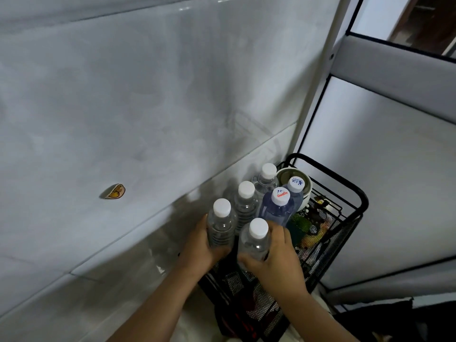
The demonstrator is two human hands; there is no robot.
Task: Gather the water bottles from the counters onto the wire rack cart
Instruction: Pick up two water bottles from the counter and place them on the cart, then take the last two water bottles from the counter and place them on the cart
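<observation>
The black wire rack cart (355, 191) stands at the lower right against the tiled wall. Several white-capped water bottles stand upright on its top shelf. My left hand (201, 245) grips a clear bottle (220, 224) at the shelf's near left corner. My right hand (276, 257) wraps a second clear bottle (255, 239) just right of it. Behind them stand two clear bottles (245, 202) (266, 180) along the wall and two blue-tinted bottles (278, 206) (296, 191) with printed caps.
A white bowl (287, 174) sits at the shelf's back corner beside colourful packets (311, 225). The grey tiled wall (148, 107) carries a small peeling sticker (114, 191). A white-framed partition (385, 169) closes the right side. Lower mesh shelves (256, 302) show below.
</observation>
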